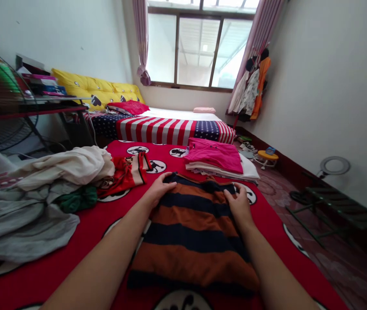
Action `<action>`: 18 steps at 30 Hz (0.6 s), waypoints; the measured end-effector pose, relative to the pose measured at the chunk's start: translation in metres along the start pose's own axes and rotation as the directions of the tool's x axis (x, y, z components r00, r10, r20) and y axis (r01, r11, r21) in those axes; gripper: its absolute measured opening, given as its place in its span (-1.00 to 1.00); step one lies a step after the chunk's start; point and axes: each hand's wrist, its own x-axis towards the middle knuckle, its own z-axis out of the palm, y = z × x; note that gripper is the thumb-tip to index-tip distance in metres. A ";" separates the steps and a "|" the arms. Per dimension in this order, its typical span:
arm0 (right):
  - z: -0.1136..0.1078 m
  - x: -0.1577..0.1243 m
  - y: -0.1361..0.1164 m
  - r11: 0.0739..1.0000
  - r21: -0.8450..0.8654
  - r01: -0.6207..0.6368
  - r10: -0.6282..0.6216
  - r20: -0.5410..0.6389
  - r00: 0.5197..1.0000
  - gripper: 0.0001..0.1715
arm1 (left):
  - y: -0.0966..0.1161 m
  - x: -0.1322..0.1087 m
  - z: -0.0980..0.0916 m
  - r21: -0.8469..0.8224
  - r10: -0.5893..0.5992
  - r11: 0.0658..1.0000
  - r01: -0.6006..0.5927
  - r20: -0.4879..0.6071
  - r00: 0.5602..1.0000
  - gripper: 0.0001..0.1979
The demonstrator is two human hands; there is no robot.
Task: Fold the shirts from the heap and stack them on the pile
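A striped shirt [191, 237] in navy and rust brown lies spread in front of me on the red bedspread [106, 254]. My left hand [162, 189] pinches its far left corner, thumb on top of the cloth. At the far right corner my right hand [239, 201] is closed on the edge in the same way. Just beyond the shirt sits a folded stack of clothes, with a bright pink shirt [214, 155] on top and white cloth below. Left of my left hand lies a crumpled red-orange garment [128, 172].
A loose heap of grey and cream clothes [41, 206] covers the left side. A desk with a fan [5, 99] stands beyond it. Another bed with a striped flag-pattern sheet [164, 128] is under the window. A dark green folding bench [341, 206] stands at right.
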 end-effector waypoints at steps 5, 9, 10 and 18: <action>-0.002 0.006 -0.006 0.990 0.027 0.136 -0.136 0.023 0.990 -0.49 | -0.001 -0.008 -0.003 0.008 0.239 0.971 -0.239 0.008 0.971 -0.56; -0.006 0.012 -0.006 0.976 -0.184 0.118 -0.116 0.026 0.993 -0.55 | -0.006 -0.003 -0.011 0.163 0.298 0.946 -0.278 -0.110 0.948 -0.63; -0.008 0.013 -0.004 0.963 -0.235 0.131 -0.131 0.014 0.991 -0.55 | -0.008 -0.001 -0.013 0.201 0.300 0.941 -0.271 -0.127 0.946 -0.63; -0.017 0.007 0.010 0.992 -0.107 0.062 -0.070 -0.076 0.995 -0.47 | -0.010 -0.017 -0.007 0.243 0.327 0.927 -0.286 -0.154 0.932 -0.47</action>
